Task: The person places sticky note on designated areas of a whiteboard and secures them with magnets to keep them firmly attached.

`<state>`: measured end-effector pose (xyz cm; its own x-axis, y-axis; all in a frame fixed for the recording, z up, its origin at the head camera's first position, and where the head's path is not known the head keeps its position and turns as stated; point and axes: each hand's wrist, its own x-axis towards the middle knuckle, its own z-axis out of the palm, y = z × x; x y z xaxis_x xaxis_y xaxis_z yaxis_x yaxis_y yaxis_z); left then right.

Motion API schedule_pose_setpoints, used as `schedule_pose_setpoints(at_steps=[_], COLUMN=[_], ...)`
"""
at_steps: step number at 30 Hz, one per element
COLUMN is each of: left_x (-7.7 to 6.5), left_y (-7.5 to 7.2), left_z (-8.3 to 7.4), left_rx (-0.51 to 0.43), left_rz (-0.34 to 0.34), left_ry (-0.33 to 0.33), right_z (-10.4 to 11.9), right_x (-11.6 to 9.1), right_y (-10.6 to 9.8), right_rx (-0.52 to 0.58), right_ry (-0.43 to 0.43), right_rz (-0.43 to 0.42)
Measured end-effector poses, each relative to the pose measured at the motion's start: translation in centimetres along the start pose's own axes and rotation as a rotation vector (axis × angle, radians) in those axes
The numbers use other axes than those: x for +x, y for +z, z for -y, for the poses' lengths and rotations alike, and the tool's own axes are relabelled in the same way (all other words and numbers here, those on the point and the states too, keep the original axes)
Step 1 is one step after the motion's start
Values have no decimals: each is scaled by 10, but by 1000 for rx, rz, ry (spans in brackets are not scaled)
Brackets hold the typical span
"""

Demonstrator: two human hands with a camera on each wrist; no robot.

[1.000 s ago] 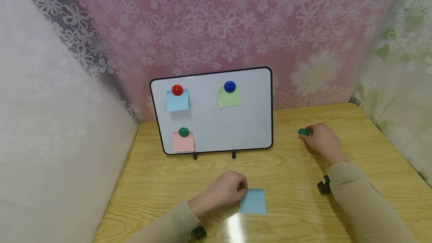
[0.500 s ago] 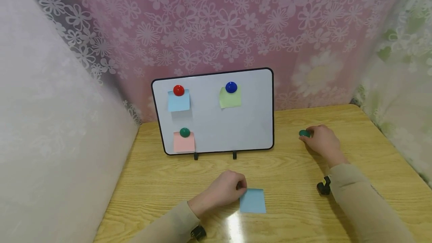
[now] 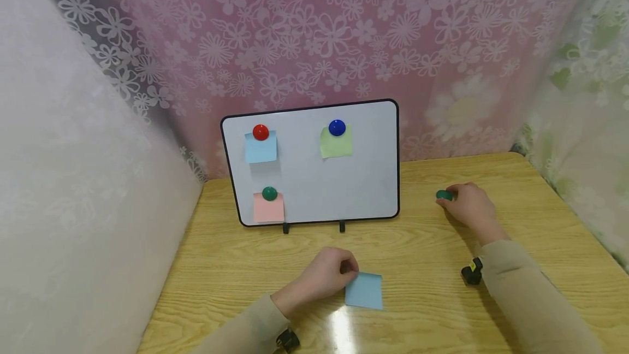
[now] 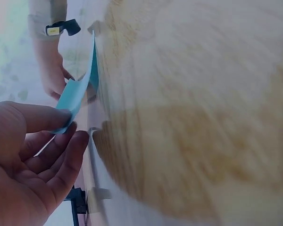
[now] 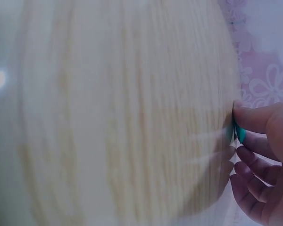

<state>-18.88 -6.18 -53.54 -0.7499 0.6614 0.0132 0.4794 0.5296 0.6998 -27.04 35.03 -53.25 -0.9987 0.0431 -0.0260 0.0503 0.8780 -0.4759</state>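
Observation:
My left hand [image 3: 328, 273] pinches a blue sticky note [image 3: 364, 290] by its upper left corner, between thumb and fingertip. In the left wrist view the note [image 4: 75, 96] curves, with its far end near the tabletop. Over at the right, my right hand [image 3: 470, 206] holds a round green magnet [image 3: 444, 195] between thumb and fingers, low at the table. The right wrist view shows only a sliver of the magnet [image 5: 241, 135] between the fingers.
A whiteboard [image 3: 314, 184] stands at the back on small black feet. On it, a red magnet [image 3: 261, 132] holds a blue note, a blue magnet [image 3: 337, 128] a green note, and a green magnet [image 3: 270, 194] a pink note. Patterned curtains surround the wooden table [image 3: 417, 245].
The left hand has shifted the blue sticky note slightly to the left and up, and the note now sits at a slight angle. The right hand stays at the green magnet.

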Motion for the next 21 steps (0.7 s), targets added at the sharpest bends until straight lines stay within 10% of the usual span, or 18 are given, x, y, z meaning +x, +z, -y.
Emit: schedule_pose_setpoints(at_steps=[21], left_x=[-2], left_y=[-7], left_z=[-1], left_rx=[-243], left_rz=[-187], left_ry=[-105], right_z=[0], right_x=[-8], right_y=[-5], right_rx=[59], right_ry=[-24], right_rz=[-18])
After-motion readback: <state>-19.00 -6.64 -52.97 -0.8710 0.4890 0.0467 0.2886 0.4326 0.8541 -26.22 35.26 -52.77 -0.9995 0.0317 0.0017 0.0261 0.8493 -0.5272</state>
